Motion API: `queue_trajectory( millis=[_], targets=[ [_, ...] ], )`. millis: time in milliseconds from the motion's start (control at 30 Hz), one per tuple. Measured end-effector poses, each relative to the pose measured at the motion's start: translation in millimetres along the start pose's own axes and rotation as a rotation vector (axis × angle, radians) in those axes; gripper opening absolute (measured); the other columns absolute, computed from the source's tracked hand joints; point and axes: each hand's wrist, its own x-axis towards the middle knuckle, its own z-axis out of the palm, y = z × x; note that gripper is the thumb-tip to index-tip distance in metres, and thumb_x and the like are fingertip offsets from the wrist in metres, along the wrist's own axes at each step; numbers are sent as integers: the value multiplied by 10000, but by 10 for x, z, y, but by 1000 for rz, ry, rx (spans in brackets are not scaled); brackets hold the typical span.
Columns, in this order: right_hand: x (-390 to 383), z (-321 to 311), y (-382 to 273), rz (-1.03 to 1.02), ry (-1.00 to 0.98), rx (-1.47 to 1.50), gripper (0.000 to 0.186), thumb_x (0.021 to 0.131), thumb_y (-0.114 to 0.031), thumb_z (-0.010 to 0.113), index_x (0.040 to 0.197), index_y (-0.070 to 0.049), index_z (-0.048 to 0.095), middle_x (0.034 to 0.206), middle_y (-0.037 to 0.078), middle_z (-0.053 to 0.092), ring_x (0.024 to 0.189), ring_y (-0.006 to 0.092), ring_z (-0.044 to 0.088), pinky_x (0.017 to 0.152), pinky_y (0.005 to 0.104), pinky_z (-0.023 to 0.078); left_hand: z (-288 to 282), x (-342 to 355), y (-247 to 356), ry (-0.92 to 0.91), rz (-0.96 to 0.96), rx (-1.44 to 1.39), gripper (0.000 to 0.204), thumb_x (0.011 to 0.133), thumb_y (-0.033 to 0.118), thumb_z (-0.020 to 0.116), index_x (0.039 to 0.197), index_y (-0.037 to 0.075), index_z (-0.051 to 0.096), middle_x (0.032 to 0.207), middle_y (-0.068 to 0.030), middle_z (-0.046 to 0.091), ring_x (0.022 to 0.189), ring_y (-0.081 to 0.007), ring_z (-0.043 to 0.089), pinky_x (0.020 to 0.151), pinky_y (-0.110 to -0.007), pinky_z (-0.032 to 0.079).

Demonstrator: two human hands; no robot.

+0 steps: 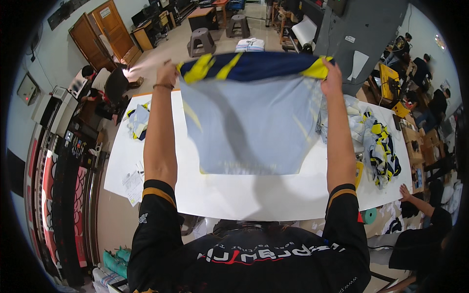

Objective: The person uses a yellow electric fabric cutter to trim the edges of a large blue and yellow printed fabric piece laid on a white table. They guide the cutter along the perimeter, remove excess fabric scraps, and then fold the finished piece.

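Though thin, rectangular fabric panel (249,122) aloft

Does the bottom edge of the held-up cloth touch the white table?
Cannot tell. In the head view both hands hold the cloth up over the white table; from above, no gap or contact shows at its hem.

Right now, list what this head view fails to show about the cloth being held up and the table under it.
- Fingertips of the left hand and right hand: curled behind the fabric panel's navy and yellow top edge.
- The panel's far face: turned away from the camera.
- White table middle: covered by the hanging panel.
- Papers at the table's left edge: too small to make out.
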Motion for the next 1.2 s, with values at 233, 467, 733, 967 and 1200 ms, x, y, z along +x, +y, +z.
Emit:
queue_trajectory(
  millis=[233,467,733,967,1200],
  targets=[
    [-368,-269,-1307,-146,-191,116,277,991,-135,700,1239,-17,657,1185,108,721,1104,235,703,983,398,554,179,-706,1230,-218,360,-119,440,996,-1,652,1428,-34,573,1257,-159,671,1079,-205,672,884,-287,554],
    [-1808,-1606,-684,122,158,-326,318,950,-46,703,1263,6,671,1131,108,713,998,240,719,878,351,574,-479,-2215,274,-33,66,192,377,1014,39,648,1383,-27,604,1132,-57,677,961,-77,627,825,-206,496],
    [-2989,-2616,863,389,111,-636,209,943,-77,748,1112,34,695,1003,86,736,830,174,725,644,300,608,-1292,-2817,-2048,-53,-439,181,339,1005,30,681,1343,36,644,918,-40,715,768,-69,632,658,-207,506],
    [-3460,-3222,1242,647,167,-875,225,900,-137,788,1029,34,718,899,88,724,717,173,710,573,308,617,-1778,-3288,-2869,129,-530,662,451,930,307,812,1248,18,675,877,-126,771,739,-151,721,656,-288,574],
    [-3345,-3409,1301,656,296,-800,254,898,-184,798,994,31,702,850,100,721,617,180,690,533,316,614,-1855,-3816,-2789,-161,-383,1255,401,831,393,855,984,33,764,898,-141,786,821,-282,768,767,-386,596]
  ],
)
